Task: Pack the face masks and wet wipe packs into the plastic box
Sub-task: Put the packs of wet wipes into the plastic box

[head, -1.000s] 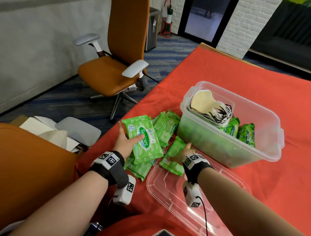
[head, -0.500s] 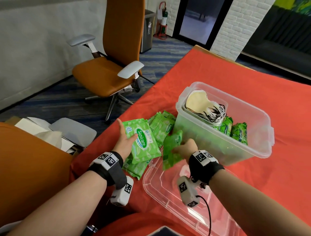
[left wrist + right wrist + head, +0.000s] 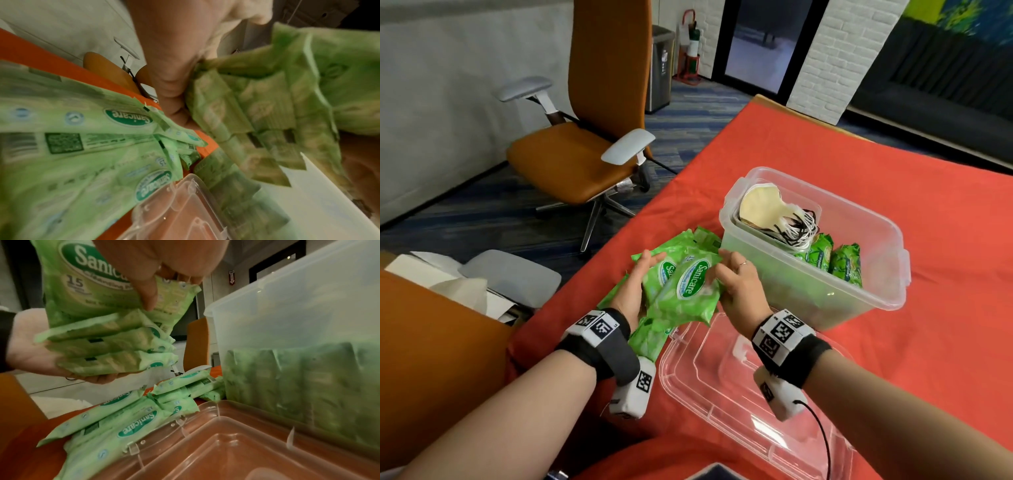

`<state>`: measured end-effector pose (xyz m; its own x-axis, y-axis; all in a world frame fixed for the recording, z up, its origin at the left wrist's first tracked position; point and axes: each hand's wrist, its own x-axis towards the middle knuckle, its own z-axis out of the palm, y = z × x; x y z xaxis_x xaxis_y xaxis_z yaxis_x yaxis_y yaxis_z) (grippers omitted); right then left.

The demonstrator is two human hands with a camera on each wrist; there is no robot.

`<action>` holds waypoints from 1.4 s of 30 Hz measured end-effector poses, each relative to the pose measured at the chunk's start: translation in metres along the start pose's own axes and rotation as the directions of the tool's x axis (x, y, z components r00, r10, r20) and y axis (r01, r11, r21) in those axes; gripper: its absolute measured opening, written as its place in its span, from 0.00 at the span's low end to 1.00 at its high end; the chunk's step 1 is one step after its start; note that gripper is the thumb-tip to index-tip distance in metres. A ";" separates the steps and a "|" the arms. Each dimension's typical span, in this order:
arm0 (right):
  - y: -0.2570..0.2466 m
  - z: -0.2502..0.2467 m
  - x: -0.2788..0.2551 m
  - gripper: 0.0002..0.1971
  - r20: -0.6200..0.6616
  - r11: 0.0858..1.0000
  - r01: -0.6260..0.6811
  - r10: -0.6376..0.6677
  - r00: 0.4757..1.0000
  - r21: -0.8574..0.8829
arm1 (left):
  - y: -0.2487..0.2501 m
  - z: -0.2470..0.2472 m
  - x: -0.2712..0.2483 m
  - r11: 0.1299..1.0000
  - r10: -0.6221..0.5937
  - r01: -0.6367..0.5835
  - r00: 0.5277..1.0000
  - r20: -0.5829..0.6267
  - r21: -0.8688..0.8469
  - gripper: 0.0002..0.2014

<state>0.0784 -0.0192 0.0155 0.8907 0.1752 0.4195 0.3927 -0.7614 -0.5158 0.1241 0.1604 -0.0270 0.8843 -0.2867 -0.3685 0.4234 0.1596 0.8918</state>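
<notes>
A stack of three green wet wipe packs (image 3: 685, 287) hangs above the red table, just left of the clear plastic box (image 3: 887, 274). My left hand (image 3: 633, 294) grips the stack from the left and below, and my right hand (image 3: 736, 284) pinches it from the right. In the right wrist view my thumb lies across the top pack of the stack (image 3: 115, 337). In the left wrist view the stack (image 3: 257, 113) sits against my palm. The box holds face masks (image 3: 760, 209) at its far end and upright wipe packs (image 3: 835, 260).
More loose wipe packs (image 3: 647, 339) lie on the red table under and beyond my hands. The clear lid (image 3: 739, 394) lies flat in front of the box. An orange office chair (image 3: 585, 154) stands off the table's left edge.
My right hand picked a wipe pack up off the table and brought it against the packs in my left hand. Both hands now hold the stack together, lifted nearer the box.
</notes>
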 end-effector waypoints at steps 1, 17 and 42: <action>0.003 0.001 -0.001 0.14 0.003 1.000 -0.013 0.013 1.000 0.010 | -0.002 0.000 0.003 1.000 -0.025 0.025 0.999 0.021 -0.008 0.34; 0.010 0.013 0.003 0.53 0.589 0.541 -0.756 0.493 0.641 0.370 | -0.001 0.018 0.005 0.996 0.078 -0.075 0.996 -0.052 0.043 0.61; 0.081 -0.096 -0.094 0.36 0.369 0.823 -0.330 0.518 0.772 -0.463 | -0.071 0.116 -0.023 0.806 0.056 -0.167 0.977 0.207 0.569 0.58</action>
<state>0.0043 -0.1572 0.0058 0.9753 -0.0283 -0.2191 -0.0770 -0.9731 -0.2171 0.0510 0.0459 -0.0514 0.8470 -0.4661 -0.2556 0.0817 -0.3608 0.9291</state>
